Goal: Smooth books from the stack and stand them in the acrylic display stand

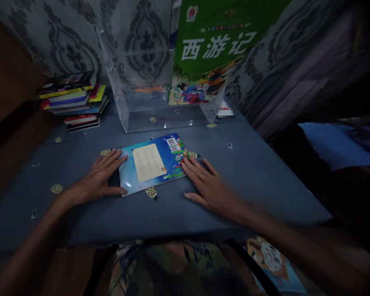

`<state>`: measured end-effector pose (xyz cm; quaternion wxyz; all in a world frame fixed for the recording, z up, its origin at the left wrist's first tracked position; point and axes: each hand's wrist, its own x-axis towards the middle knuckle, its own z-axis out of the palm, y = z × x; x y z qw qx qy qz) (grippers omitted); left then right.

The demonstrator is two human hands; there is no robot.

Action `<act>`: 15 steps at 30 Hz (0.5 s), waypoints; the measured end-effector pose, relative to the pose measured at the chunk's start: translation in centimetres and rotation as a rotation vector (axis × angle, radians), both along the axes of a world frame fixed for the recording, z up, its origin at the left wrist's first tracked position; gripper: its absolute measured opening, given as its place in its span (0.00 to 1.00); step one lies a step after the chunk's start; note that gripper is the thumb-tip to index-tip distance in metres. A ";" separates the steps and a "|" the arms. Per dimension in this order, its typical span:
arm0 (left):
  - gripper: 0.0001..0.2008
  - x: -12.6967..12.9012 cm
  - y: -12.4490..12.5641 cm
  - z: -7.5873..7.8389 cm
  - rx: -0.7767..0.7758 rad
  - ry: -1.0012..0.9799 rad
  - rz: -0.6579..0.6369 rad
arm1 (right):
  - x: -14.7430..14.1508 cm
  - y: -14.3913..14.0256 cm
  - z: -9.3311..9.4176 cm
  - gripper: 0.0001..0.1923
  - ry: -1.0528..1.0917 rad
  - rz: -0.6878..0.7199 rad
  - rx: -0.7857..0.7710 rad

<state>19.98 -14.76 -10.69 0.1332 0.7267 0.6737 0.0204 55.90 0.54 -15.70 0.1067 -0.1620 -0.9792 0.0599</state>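
Observation:
A blue picture book [151, 162] lies flat on the cloth-covered table, with a cream text panel and a barcode on its upper side. My left hand [95, 181] is at its left end, fingers spread and thumb touching the near left corner. At the opposite end, the fingertips of my right hand [206, 185] rest on the book's right edge, with the thumb apart on the cloth. Neither hand is closed around the book. Behind it stands a clear acrylic rack [123, 111], holding a large green book [209, 53] upright on its right side.
A pile of books [74, 98] stands at the table's back left. A small blurred white item [225, 110] sits right of the rack. The patterned blue tablecloth [253, 193] reaches the near edge. Below it, another colourful book [274, 263] shows at lower right.

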 end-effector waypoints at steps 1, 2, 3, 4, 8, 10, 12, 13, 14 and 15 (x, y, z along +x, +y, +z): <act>0.47 0.8 0.0 0.5 0.008 -0.001 -0.043 | 0.3 -0.4 0.0 0.43 0.003 -0.003 0.002; 0.43 1.8 0.1 1.0 0.014 -0.005 -0.093 | 0.5 -0.7 0.0 0.43 0.007 -0.006 0.001; 0.39 3.0 0.3 1.4 0.015 -0.013 -0.150 | 0.6 -0.9 0.0 0.43 0.013 -0.008 -0.001; 0.36 4.3 0.5 1.6 0.015 -0.026 -0.206 | 0.7 -1.0 0.0 0.43 0.019 -0.010 -0.004; 0.31 9.9 2.1 1.0 -0.019 -0.055 -0.375 | 0.6 -1.2 0.1 0.42 0.036 -0.017 -0.018; 0.31 11.6 2.9 0.2 0.000 -0.049 -0.412 | 0.5 -1.2 0.2 0.40 0.032 -0.020 -0.022; 0.31 12.4 3.3 -0.6 0.024 -0.036 -0.418 | 0.5 -1.2 0.3 0.39 0.032 -0.023 -0.029; 0.31 12.4 3.3 -0.8 0.035 -0.029 -0.415 | 0.5 -1.2 0.3 0.39 0.034 -0.025 -0.036; 0.30 12.3 3.1 -0.9 0.044 -0.024 -0.408 | 0.5 -1.2 0.3 0.39 0.039 -0.026 -0.044; 0.30 12.0 2.9 -0.9 0.050 -0.019 -0.398 | 0.5 -1.2 0.3 0.39 0.043 -0.028 -0.052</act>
